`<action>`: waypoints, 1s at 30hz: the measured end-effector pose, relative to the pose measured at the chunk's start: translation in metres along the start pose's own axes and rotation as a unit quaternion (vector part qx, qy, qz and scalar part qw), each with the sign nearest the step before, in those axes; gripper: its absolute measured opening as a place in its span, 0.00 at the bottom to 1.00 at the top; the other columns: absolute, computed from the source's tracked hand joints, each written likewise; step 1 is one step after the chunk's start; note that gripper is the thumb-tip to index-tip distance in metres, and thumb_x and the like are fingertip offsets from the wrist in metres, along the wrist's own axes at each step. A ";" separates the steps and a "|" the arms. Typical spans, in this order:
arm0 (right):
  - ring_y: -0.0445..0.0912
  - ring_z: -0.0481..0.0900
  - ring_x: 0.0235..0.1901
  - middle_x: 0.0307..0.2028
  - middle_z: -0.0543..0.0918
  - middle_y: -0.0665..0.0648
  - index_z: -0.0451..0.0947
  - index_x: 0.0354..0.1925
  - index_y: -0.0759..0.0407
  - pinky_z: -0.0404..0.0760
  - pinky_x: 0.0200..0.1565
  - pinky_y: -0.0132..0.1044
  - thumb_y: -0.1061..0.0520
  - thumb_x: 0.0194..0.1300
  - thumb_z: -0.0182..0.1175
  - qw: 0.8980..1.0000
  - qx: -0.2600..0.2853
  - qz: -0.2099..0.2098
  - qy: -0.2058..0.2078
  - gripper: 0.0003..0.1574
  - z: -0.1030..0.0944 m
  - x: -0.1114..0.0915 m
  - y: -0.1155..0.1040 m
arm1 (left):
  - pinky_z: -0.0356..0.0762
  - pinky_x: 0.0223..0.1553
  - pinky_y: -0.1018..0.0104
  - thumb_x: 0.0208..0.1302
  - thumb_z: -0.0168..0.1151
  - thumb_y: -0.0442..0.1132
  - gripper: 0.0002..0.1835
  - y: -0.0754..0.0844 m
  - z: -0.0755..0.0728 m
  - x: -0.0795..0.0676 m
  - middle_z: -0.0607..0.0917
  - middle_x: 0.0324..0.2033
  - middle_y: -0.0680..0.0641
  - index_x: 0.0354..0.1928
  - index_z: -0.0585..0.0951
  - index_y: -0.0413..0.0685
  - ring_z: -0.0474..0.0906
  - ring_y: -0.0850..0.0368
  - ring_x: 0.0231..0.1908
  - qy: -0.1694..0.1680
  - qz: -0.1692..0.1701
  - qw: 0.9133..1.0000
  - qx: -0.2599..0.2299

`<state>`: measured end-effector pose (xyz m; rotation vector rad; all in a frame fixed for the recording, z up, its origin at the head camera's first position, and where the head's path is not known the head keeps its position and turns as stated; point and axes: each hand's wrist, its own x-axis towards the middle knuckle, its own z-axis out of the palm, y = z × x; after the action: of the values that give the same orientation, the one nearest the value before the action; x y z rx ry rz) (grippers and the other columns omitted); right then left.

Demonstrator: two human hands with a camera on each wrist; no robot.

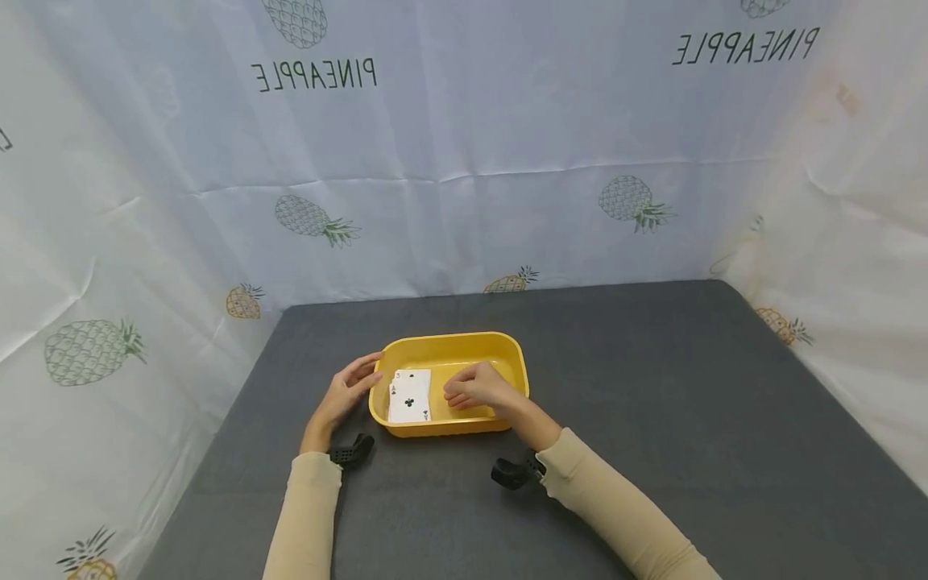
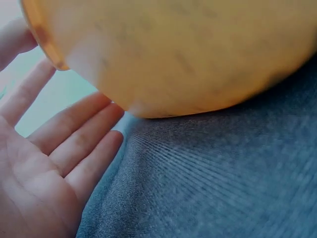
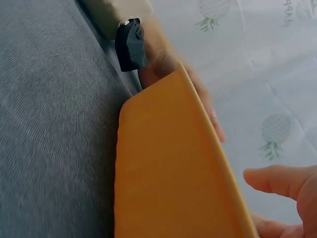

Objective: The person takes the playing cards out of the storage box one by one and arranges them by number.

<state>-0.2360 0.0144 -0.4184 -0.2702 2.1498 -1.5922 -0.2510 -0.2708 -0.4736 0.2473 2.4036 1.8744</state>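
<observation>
Left hand (image 1: 346, 393): at the left end of a yellow, rectangular tray with rounded corners (image 1: 449, 348); fingers spread and mostly straight, tips against the rim and outer wall, no grasp. Right hand (image 1: 480, 387): above the right half of the tray floor, fingers loosely bent; thumb apart from the other visible fingers in the right wrist view. Looks released, though the wall hides part of it.

White paper-like playing cards with black club marks (image 1: 403, 414): overlapped at the left of the tray floor, near the left wall, ace of clubs uppermost; upper edge of another shows behind. A strip of yellow floor separates them from the right hand.

Right wrist passes over the near-right corner. Tray sits on a tabletop covered in dark grey fabric (image 1: 652, 387), nearer its left edge than its right; widest room to the right. White pineapple-print curtain (image 1: 464, 234) stands beyond the far edge.
</observation>
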 end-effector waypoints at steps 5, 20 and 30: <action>0.53 0.88 0.36 0.41 0.86 0.70 0.81 0.45 0.73 0.86 0.42 0.41 0.60 0.64 0.60 0.998 0.037 0.059 0.000 0.17 0.012 0.011 0.002 | 0.76 0.49 0.81 0.70 0.55 0.38 0.29 0.000 0.005 0.000 0.67 0.67 0.30 0.69 0.63 0.38 0.77 0.77 0.49 -0.012 -0.014 0.999 -0.045; 0.49 0.88 0.29 0.34 0.88 0.64 0.83 0.40 0.70 0.86 0.35 0.37 0.64 0.58 0.64 0.977 0.104 0.181 0.044 0.12 0.032 0.027 -0.001 | 0.75 0.50 0.81 0.71 0.54 0.39 0.29 -0.002 0.004 -0.002 0.73 0.65 0.48 0.70 0.62 0.38 0.75 0.76 0.53 -0.005 -0.016 0.998 -0.054; 0.41 0.76 0.13 0.14 0.77 0.54 0.79 0.30 0.67 0.78 0.18 0.29 0.68 0.50 0.71 0.969 0.089 0.213 0.091 0.09 0.047 0.038 -0.008 | 0.75 0.50 0.82 0.71 0.54 0.40 0.29 -0.002 0.004 -0.003 0.76 0.61 0.56 0.70 0.62 0.38 0.75 0.79 0.51 -0.012 -0.014 0.998 -0.052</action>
<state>-0.2481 -0.0440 -0.4308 0.3855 1.9973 -1.5818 -0.2474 -0.2677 -0.4765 0.2242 2.2740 1.9653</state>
